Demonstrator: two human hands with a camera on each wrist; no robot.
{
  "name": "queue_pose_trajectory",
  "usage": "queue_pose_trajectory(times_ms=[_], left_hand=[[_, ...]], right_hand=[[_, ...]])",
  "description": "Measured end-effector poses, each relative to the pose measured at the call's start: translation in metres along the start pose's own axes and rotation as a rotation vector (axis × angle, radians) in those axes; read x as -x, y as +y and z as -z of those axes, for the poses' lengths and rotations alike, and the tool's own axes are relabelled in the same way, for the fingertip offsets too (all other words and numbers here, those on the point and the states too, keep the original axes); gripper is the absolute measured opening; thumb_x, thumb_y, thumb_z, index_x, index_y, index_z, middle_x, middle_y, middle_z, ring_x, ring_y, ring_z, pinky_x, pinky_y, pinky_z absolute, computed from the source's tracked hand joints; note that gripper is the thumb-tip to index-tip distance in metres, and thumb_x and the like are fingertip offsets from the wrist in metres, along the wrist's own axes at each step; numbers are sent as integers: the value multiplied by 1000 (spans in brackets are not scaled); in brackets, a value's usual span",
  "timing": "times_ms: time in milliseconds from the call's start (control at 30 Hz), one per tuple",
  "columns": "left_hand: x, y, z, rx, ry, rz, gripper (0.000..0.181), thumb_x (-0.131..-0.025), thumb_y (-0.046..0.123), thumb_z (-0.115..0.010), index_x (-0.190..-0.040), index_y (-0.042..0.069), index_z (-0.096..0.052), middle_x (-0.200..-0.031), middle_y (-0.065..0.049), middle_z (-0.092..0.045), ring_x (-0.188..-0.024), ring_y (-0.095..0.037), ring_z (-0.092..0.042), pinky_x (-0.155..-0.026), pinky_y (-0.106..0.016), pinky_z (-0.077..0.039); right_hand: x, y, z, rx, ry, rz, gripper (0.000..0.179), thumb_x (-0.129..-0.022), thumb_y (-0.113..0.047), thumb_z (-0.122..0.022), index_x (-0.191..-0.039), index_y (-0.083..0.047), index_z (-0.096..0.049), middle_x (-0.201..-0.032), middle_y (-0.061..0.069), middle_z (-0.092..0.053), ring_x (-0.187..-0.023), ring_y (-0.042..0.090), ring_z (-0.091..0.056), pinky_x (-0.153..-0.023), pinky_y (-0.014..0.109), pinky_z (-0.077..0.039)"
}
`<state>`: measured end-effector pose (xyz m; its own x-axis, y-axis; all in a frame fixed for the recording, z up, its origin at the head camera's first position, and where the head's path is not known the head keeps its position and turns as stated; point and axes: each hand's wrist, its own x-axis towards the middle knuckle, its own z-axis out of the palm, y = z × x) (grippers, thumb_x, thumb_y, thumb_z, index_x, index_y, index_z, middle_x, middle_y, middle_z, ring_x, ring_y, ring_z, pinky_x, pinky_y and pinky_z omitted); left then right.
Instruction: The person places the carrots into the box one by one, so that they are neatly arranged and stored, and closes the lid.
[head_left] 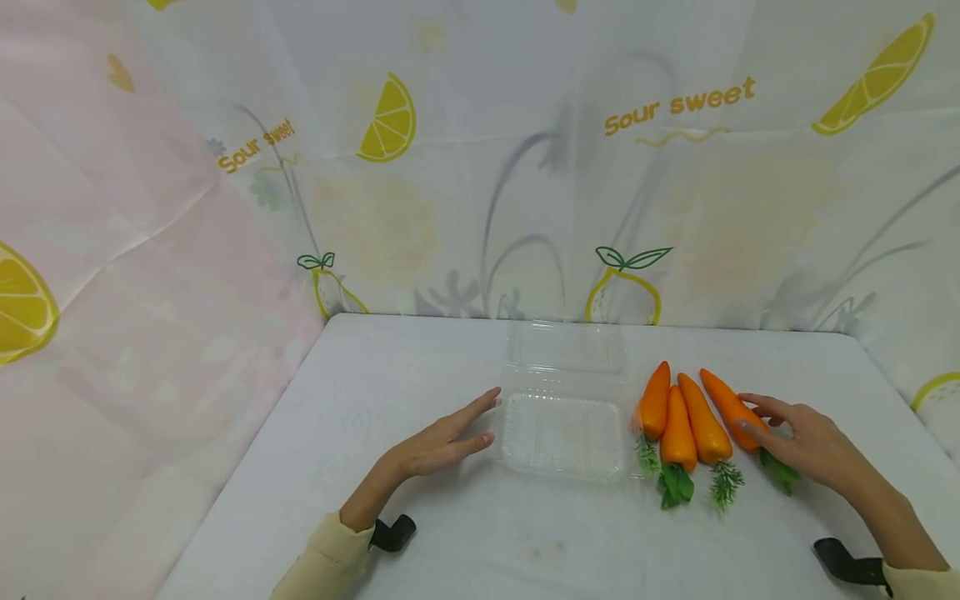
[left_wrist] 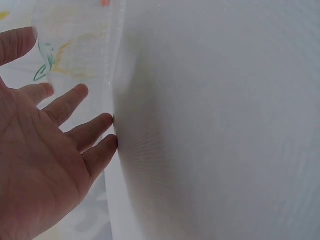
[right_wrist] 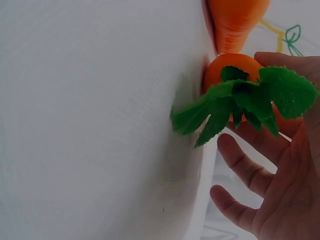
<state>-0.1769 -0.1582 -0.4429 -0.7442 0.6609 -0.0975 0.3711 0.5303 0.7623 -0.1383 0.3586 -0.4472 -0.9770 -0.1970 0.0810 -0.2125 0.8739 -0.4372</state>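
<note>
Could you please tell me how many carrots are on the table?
4. The leftmost carrot lies nearest the clear container; then a second carrot and a third carrot follow rightward, and the fourth carrot is at the right end. None appear hidden.

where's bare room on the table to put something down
A broad free patch of white table lies between the left hand and the table's left edge. More lies between the clear container and the person. It is crowded right of the container: four carrots lie close together, with the right hand on the rightmost.
</note>
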Motion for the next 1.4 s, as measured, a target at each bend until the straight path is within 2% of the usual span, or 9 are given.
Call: queue_pose_trajectory(times_ms=[200, 400, 533, 833, 1100, 1200, 1267, 1333, 1400], left_hand=[[-1, -1, 0, 7, 8, 4, 68, -103, 38, -49, -160, 28, -12, -161, 4, -25, -147, -14, -18, -115, -52, -19], [-1, -2, 0, 12, 10, 8, 68, -103, 41, -49, -159, 33, -12, -161, 5, -24, -147, -14, -18, -115, -53, -20], [-1, -1, 0, 13, 11, 7, 68, -103, 42, -49, -159, 33, -12, -161, 5, -25, -147, -16, -18, -115, -53, -19], [-1, -2, 0, 2, 8, 8, 69, -102, 48, -48, -159, 32, -12, -160, 8, -24, -146, -13, -18, -115, -51, -20], [0, -4, -2, 2, 10, 5, 69, -102, 49, -48, -159, 33, -12, -161, 5, -25, -146, -13, -19, -115, -51, -20], [0, -5, -1, 1, 9, 5, 69, -102, 49, -48, -159, 34, -12, -161, 6, -24, -146, -12, -19, -115, -51, -20], [0, -5, -1, 2, 10, 6, 69, -102, 48, -48, -159, 34, -12, -161, 7, -24, -146, -12, -19, -115, -51, -20], [0, -4, -1, 1, 11, 9, 69, -102, 48, -48, -159, 35, -12, -161, 8, -24, -146, -11, -19, -115, -50, -20], [0, -4, -1, 0, 11, 8, 69, -101, 48, -48, -159, 34, -12, -161, 9, -23, -146, -11, -19, -115, -50, -20]], right_hand=[[0, 2, 6, 12, -30, -54, 51, -97, -38, -63, -127, 3, -59, -105, 27, -64, -95, 45, -58, -74, 63, -46], [1, 9, 12, 25, -49, -96, 53, -97, -38, -63, -127, 5, -59, -117, 37, -58, -103, 54, -52, -80, 71, -41], [3, 12, 13, 1, -36, -86, 51, -97, -33, -64, -127, 7, -59, -122, 36, -57, -106, 53, -51, -82, 72, -38], [6, 22, 17, -55, -28, -105, 50, -96, -30, -65, -130, 6, -58, -127, 38, -53, -107, 53, -48, -79, 70, -39], [7, 30, 11, 23, 81, -110, 42, -93, -22, -68, -123, 6, -62, -120, 40, -53, -105, 55, -46, -79, 70, -36], [8, 32, 8, 49, 126, -111, 38, -91, -18, -68, -120, 5, -62, -118, 41, -53, -106, 56, -42, -89, 75, -26], [7, 33, 6, 60, 147, -118, 36, -90, -15, -67, -119, 5, -62, -117, 41, -53, -109, 58, -38, -97, 78, -14], [7, 33, 5, 63, 164, -128, 34, -89, -12, -65, -118, 5, -61, -116, 41, -53, -112, 59, -33, -100, 79, 0], [7, 33, 5, 64, 180, -130, 32, -88, -9, -63, -117, 5, -61, -116, 41, -53, -114, 59, -30, -100, 78, 5]])
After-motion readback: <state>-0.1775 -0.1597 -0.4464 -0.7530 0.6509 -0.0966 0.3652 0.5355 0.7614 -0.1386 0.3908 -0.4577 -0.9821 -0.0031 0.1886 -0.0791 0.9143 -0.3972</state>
